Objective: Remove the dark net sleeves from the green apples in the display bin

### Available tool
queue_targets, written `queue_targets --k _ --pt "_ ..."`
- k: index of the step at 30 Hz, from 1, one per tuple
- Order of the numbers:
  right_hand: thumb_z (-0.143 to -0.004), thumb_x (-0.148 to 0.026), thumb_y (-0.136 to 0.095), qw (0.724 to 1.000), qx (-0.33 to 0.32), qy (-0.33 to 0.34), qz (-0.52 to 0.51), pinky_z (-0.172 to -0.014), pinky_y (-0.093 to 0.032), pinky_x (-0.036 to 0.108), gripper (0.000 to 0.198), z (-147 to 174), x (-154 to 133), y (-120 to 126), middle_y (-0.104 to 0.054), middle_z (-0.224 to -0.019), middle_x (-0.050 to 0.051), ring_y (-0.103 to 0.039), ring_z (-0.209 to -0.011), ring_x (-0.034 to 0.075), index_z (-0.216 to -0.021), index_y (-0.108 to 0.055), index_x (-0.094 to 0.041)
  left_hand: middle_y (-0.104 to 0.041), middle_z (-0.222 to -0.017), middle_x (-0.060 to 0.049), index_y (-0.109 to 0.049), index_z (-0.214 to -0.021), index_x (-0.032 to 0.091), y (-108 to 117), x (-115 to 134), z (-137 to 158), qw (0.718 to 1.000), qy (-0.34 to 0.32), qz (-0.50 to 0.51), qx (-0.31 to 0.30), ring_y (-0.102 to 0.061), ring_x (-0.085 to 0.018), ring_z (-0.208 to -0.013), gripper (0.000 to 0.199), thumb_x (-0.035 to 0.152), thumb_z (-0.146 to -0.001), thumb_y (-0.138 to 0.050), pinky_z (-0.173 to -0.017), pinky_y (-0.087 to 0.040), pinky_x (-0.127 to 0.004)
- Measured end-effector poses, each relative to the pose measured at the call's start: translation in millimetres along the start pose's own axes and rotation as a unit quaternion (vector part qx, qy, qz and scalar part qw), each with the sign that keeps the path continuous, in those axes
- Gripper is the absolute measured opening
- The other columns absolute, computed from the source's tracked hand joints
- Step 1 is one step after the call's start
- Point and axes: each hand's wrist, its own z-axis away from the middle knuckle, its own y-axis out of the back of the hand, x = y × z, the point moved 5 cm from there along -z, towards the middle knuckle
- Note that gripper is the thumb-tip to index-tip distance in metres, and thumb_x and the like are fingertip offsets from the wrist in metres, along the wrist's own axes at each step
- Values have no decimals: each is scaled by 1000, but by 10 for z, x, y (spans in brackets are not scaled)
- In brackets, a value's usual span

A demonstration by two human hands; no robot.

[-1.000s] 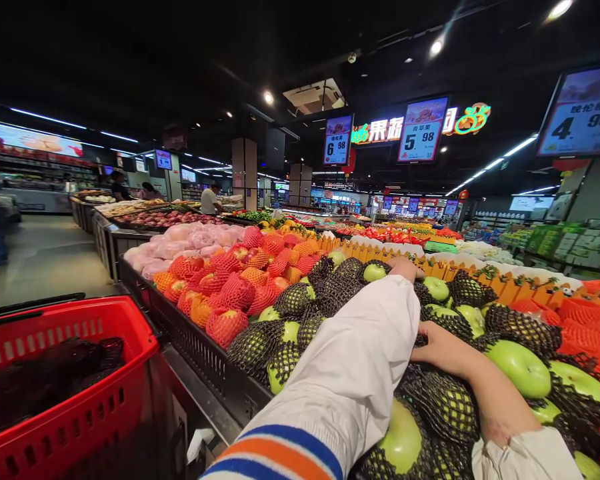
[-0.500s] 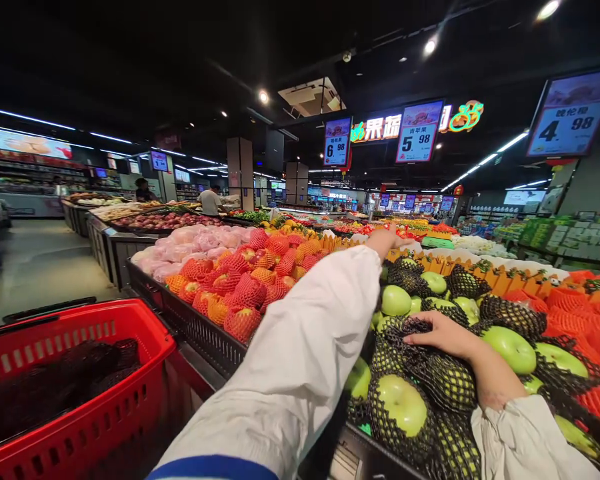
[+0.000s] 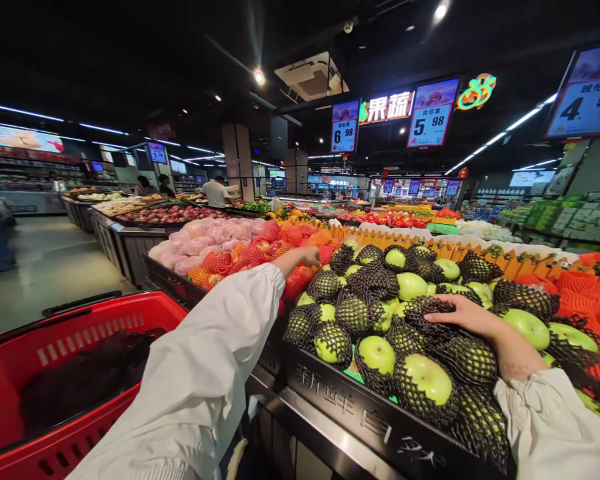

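My right hand (image 3: pixel 467 317) bends over a green apple in a black foam net (image 3: pixel 427 317), thumb and fingers closed on it. More green apples (image 3: pixel 413 287), many in black nets, lie heaped around it in a black display bin (image 3: pixel 330 393). My left hand (image 3: pixel 303 258) reaches out in a white sleeve (image 3: pixel 205 353). It hovers where the green apples meet apples in red and orange foam nets (image 3: pixel 273 233). Its fingers look bent, but their tips are too small and partly turned away to show whether anything is held.
A red shopping basket (image 3: pixel 165 303) with dark contents stands at the left. Pink-wrapped fruit (image 3: pixel 200 237) lies beyond the red-netted apples. An orange picket divider (image 3: pixel 395 239) runs behind the green apples. Price screens (image 3: pixel 433 113) hang overhead. A person in a white top (image 3: pixel 215 193) stands far back.
My left hand has drawn back and left, from beyond the green apples to the edge of the red-netted ones. The right hand stays on the same netted apple. The view has shifted slightly.
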Motion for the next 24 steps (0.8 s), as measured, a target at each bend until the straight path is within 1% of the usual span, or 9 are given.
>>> queue_targets --k 2,5,8,11,13,15,17,19,24 --pt "-63 -56 -83 1000 5 -4 -3 -100 -56 48 56 20 -8 8 -78 -109 3 -72 -107 34 -108 -77 -25 -70 -64 -1 -75 -75 16 -174 36 -18 999 -8 37 8 -63 -16 -71 14 30 -73 -74 -71 -51 -23" --pt "-64 -54 -84 1000 0 -6 -8 -99 -57 48 50 41 -24 8 -78 -108 3 -71 -107 34 -104 -78 -25 -71 -68 -2 -71 -70 15 -262 218 -90 994 -29 94 43 -64 -16 -70 14 25 -79 -69 -69 -50 -22" --pt "-65 -54 -83 1000 -1 -4 -10 -101 -56 48 50 52 -48 3 -78 -108 4 -71 -108 34 -105 -78 -25 -76 -83 -3 -73 -84 14 -214 452 -171 984 -59 151 79 -68 -14 -75 14 20 -86 -60 -71 -52 -20" --pt "-66 -53 -84 1000 -7 -7 -24 -101 -56 47 51 55 -56 -7 -78 -108 3 -71 -108 33 -109 -78 -25 -77 -103 -4 -73 -99 16 -126 604 -247 973 -69 182 124 -70 -13 -89 21 12 -86 -57 -80 -53 -19" --pt "-67 -51 -84 999 -11 -13 -38 -99 -56 45 51 55 -43 -11 -78 -108 4 -72 -107 32 -111 -78 -25 -75 -114 -6 -71 -104 16 -77 622 -295 969 -44 181 163 -69 -17 -102 24 12 -83 -60 -89 -51 -22" --pt "-68 -50 -84 998 -14 -19 -50 -98 -57 44 52 53 -20 -12 -78 -108 4 -72 -105 32 -112 -77 -25 -72 -118 -11 -70 -105 15 -63 588 -339 968 1 171 185 -67 -24 -110 28 17 -78 -68 -94 -51 -27" --pt "-68 -50 -84 998 -9 -16 -57 -98 -57 44 52 46 -1 -6 -78 -108 4 -73 -104 31 -113 -76 -24 -73 -112 -15 -70 -101 14 -85 533 -377 970 50 161 177 -67 -31 -108 35 23 -68 -79 -90 -52 -32" --pt "-67 -50 -85 998 -6 -13 -60 -99 -56 44 53 36 16 0 -78 -108 5 -73 -104 31 -112 -76 -23 -74 -103 -16 -70 -94 14 -104 473 -399 970 87 157 165 -69 -33 -103 34 23 -63 -81 -85 -53 -33" --pt "-64 -53 -85 999 -11 -19 -50 -98 -57 46 54 12 30 -8 -78 -111 6 -73 -104 32 -107 -76 -22 -73 -96 -13 -66 -90 17 -2 342 -390 958 117 173 198 -69 -28 -101 12 25 -83 -61 -82 -51 -31"
